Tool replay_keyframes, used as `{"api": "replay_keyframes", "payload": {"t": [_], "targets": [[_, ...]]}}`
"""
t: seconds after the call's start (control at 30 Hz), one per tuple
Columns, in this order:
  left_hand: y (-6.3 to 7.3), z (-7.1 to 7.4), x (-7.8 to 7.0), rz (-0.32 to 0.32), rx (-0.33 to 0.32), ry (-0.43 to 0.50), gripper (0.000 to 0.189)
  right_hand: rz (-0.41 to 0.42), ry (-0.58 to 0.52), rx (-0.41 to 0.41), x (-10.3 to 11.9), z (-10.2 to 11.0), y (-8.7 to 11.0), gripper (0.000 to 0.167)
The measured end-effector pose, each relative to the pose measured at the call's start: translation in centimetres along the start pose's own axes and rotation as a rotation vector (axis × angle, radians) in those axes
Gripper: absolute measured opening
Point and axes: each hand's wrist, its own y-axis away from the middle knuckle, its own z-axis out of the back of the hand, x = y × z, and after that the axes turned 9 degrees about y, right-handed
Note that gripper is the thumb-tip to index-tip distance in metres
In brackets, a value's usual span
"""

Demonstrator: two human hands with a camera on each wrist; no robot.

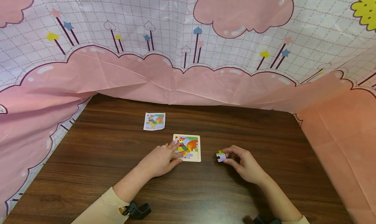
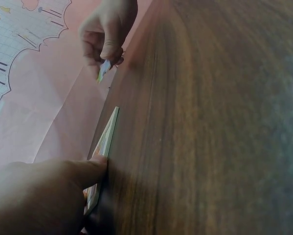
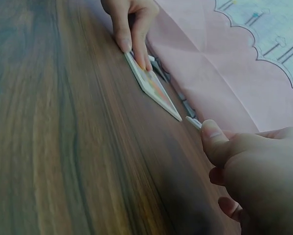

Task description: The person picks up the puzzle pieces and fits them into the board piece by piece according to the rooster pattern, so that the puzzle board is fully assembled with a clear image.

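Observation:
A jigsaw puzzle [image 1: 189,145] of a colourful rooster lies in its pale square frame on the table. My left hand [image 1: 163,157] rests on the puzzle's left side, fingers spread over the picture and thumb by the near edge of the frame. At the frame's lower right corner, a bare pale area shows. To the right of it, my right hand [image 1: 245,163] pinches a puzzle piece [image 1: 221,156] between thumb and fingers; the piece is lilac and green with a bit of orange. In the right wrist view the piece [image 3: 194,122] is seen edge-on, held above the table.
A small paper picture [image 1: 154,121] of the same rooster lies behind the puzzle, to the left. The dark wood-grain table [image 1: 188,191] is bordered by a pink and white patterned cloth [image 1: 164,80] at the back and sides. Black wrist straps [image 1: 138,210] sit on the forearms.

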Motion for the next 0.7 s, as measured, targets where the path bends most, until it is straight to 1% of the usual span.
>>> {"api": "replay_keyframes", "payload": {"t": [0.33,0.47,0.7], "targets": [[0.1,0.0,0.0,-0.005,-0.019,0.025,0.041,0.001,-0.004,-0.001,1.1,-1.3,-1.5,0.029],[0.1,0.0,0.1,-0.004,-0.018,0.038,0.041,0.021,-0.002,0.013,1.3,-1.9,-2.0,0.028],[0.0,0.1,0.1,-0.033,-0.016,0.016,0.042,0.066,-0.002,0.009,2.2,-3.2,-3.1,0.027]]}}
